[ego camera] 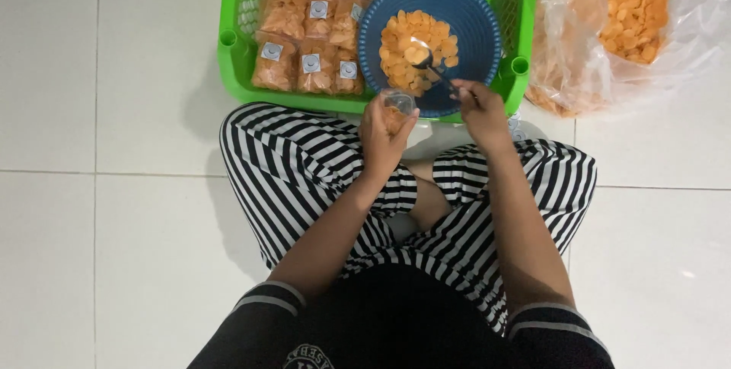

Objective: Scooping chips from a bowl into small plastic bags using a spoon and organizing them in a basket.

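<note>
My left hand (384, 134) holds a small clear plastic bag (397, 104) open, with a few orange chips inside. My right hand (481, 110) grips a metal spoon (428, 63) whose bowl rests in a pile of orange chips (415, 49) on a blue round bowl (480, 26). The bowl sits in the right half of a green plastic basket (232, 53). Several filled, sealed chip packets (308, 26) with small labels lie in the basket's left half.
A large clear plastic sack of orange chips (628, 19) lies on the white tiled floor (114, 186) to the right of the basket. My crossed legs in black-and-white striped trousers (289, 163) are below the basket.
</note>
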